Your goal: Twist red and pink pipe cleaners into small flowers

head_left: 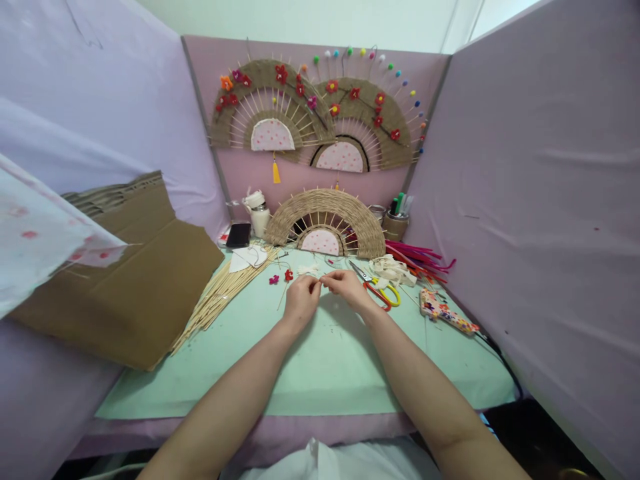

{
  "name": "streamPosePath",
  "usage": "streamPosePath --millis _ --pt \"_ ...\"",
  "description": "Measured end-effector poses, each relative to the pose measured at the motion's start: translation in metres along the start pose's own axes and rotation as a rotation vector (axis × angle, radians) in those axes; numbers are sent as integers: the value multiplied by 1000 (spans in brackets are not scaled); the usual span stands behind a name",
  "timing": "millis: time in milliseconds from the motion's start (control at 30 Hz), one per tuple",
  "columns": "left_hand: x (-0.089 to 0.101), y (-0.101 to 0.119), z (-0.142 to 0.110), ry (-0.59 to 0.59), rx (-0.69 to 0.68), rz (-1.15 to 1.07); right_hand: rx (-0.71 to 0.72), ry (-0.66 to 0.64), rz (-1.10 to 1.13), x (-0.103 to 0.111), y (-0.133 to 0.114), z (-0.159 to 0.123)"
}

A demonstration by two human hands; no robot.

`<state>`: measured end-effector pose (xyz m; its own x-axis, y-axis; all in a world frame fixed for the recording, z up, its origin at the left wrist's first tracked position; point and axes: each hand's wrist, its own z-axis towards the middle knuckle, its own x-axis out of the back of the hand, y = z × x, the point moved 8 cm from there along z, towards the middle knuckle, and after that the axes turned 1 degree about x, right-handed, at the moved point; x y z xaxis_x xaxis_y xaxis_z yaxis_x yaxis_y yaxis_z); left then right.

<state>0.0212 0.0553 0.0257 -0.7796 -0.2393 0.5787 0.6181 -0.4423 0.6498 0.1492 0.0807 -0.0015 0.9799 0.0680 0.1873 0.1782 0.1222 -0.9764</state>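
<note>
Both hands [323, 293] together, fingertips pinched, forearms extended.

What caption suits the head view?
Left hand and right hand meet over a mint tablecloth, before a woven fan.

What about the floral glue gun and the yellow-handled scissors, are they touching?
Apart. The head view shows green cloth between the glue gun and the yellow-handled scissors.

The green-topped table [335, 373] holds sticks [220, 293], scissors [395, 294], a glue gun [445, 313] and fuzzy stems [420, 256].
</note>
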Motion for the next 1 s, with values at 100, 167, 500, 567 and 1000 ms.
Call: streamPosePath --millis 100,167,500,567,1000 --pt "-1 1 -1 -14 28 33 5 -15 -5 -4 -1 -1" --pt "-2 1 -1 -30 54 41 44 -27 -29 -6 -5 -2" --pt "-36 -22 -13 -387 675 -895 289 -230 -272 -9 -29 -8" --pt "-45 -20 -19 -536 767 -1061 290 -297 -263 -9 -32 -11" --pt "-29 -35 -5 -298 596 -882 71 -104 -71 0 -16 -3"
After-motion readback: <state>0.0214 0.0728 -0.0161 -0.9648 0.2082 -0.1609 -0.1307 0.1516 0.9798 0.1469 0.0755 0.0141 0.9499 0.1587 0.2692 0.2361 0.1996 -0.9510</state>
